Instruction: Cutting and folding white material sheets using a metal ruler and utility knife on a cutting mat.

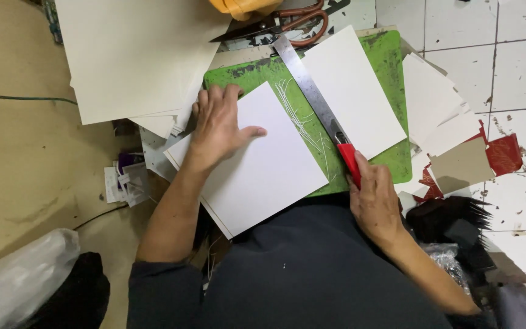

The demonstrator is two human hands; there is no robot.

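In the middle of the frame the left hand (219,125) lies open and flat on a white card sheet (257,164), apparently pinning it to the green cutting mat (248,76) so it cannot slide. The right hand (374,198) is closed around a red-handled knife (349,159) at the lower end of a steel ruler (308,88), which runs diagonally between that sheet and a second white sheet (354,91), seemingly as a cutting guide. The blade tip is hidden by the ruler, scissors (287,21) are cut off at the top edge, and the dark bundle at lower right is hard to make out.

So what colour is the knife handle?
Red; the knife in the right hand shows best in the head view.
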